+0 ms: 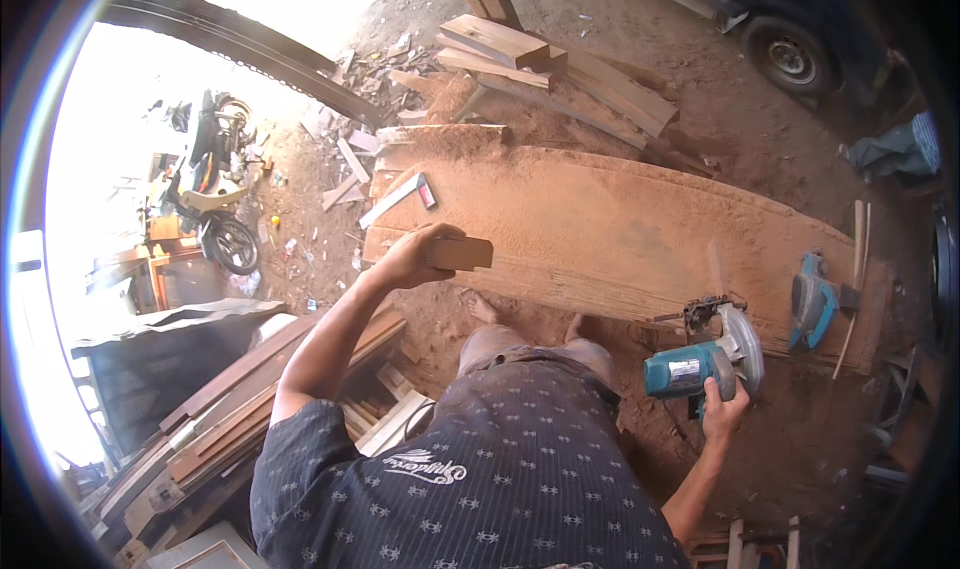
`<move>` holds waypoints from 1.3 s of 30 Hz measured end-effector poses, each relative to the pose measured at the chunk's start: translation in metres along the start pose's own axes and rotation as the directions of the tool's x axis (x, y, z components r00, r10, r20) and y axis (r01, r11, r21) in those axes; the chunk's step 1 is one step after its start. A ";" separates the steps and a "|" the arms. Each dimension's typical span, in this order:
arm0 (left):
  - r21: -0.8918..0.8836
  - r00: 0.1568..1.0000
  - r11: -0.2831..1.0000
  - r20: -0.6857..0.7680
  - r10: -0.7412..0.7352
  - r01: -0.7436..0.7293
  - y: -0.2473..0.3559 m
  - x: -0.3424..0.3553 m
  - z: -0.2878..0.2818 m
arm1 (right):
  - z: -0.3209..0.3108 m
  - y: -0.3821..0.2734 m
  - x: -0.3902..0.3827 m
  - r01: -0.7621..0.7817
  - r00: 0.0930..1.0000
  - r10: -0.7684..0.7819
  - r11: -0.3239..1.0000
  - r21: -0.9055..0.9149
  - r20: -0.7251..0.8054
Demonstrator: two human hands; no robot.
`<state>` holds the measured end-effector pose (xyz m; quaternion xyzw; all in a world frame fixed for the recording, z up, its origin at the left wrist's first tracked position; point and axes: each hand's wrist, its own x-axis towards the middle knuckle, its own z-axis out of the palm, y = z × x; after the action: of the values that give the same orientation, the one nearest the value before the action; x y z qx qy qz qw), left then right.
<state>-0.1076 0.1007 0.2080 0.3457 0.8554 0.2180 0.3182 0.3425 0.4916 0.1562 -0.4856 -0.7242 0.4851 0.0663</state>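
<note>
My left hand is closed round a short wooden block, raised over the near left edge of the sawdust-covered workbench. My right hand grips the rear handle of a teal circular saw, held off the bench's near right edge with its silver guard toward the right. Whether a finger presses the trigger is hidden. On the bench, just beyond my left hand, lies a try square with a pale blade. A second teal power tool, perhaps a planer, rests at the bench's right end.
Stacked planks stand behind the bench, and a timber pile lies at my left. Thin wooden strips cross the bench's right end. A motorcycle is at the far left, a vehicle wheel at the far right. Someone's leg shows at the right.
</note>
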 end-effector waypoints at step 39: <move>0.421 0.999 0.907 -0.036 0.009 0.007 -0.346 -0.016 0.079 | 0.149 -0.173 -0.067 -0.030 1.000 0.030 1.000 0.008 -0.006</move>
<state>-0.2001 -0.1295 -0.0462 0.4024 0.8879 0.0350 0.2203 0.1824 0.3353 0.2360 -0.4977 -0.7145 0.4876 0.0632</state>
